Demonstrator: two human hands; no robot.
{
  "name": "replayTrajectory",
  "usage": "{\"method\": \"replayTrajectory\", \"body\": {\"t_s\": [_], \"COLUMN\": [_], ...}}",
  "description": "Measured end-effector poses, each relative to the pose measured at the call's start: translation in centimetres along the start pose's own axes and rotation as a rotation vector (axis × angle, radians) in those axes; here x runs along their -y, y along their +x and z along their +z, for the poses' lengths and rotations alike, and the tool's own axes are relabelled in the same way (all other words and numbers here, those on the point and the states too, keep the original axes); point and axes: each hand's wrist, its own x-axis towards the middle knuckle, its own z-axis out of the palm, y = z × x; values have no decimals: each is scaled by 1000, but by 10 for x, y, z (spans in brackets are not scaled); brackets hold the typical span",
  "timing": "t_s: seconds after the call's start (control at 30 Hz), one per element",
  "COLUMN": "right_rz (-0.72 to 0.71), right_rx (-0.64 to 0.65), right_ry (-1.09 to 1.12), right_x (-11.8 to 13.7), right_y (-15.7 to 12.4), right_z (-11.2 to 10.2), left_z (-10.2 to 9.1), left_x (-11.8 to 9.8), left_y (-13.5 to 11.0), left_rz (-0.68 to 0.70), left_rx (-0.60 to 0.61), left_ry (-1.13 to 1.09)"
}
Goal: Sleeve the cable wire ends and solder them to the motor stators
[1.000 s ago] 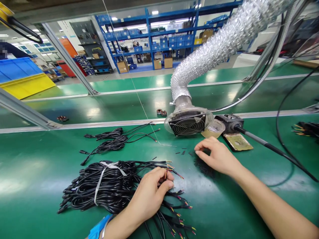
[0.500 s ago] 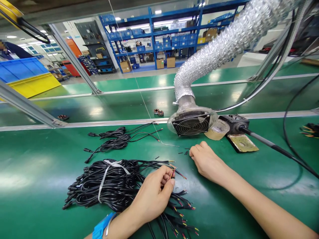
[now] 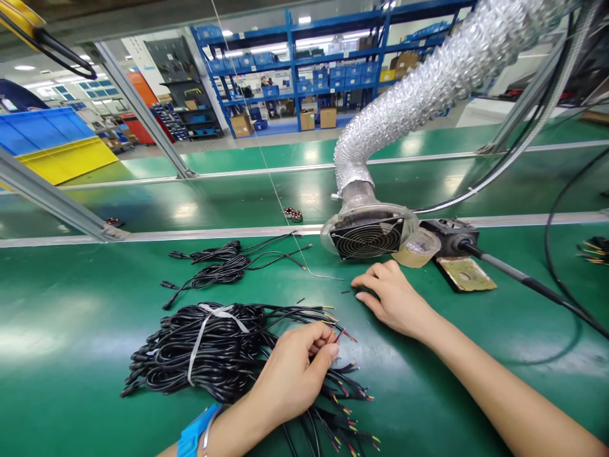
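My left hand [image 3: 297, 365] is closed in a pinch on a cable's thin coloured wires [image 3: 340, 335], their red and orange ends sticking out past the fingertips. Under and beside it lies a bundle of black cables [image 3: 214, 349], tied with a whitish band, its stripped wire ends [image 3: 349, 406] fanned out to the right. My right hand [image 3: 392, 298] rests at the tabletop with thumb and forefinger apart, over small black tube pieces partly hidden by its fingers. One short black tube piece [image 3: 345, 292] lies just left of the fingertips, another [image 3: 300, 300] farther left.
Two loose black cables [image 3: 223, 263] lie behind the bundle. A fume extractor fan [image 3: 368, 238] on a silver duct hangs beyond my right hand. A soldering iron [image 3: 504, 273] sits in its holder beside a yellowish sponge [image 3: 466, 274]. Thin solder wire [image 3: 323, 277] hangs down to the bench.
My right hand has shifted slightly left, and its thumb and forefinger have spread apart over the small tube pieces. In my left hand the wire ends now splay apart more.
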Motion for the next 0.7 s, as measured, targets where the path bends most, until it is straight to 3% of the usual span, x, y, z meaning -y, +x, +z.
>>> {"method": "replayTrajectory", "body": {"t_s": [0.47,0.63,0.7], "right_rz": [-41,-31,-15], "right_rx": [139,101,37], "right_ry": [-197,-200,-80], "right_x": [35,33,31], "right_y": [-11,-17,-21], "right_z": [6,6,2], "left_z": [1,1,1], "left_x": [0,2,2], "left_y": [1,-1,-1], "left_rz": [-4,5,5], "left_rx": [-24,-27,-21], "left_ry": [-17,-53,-66]}}
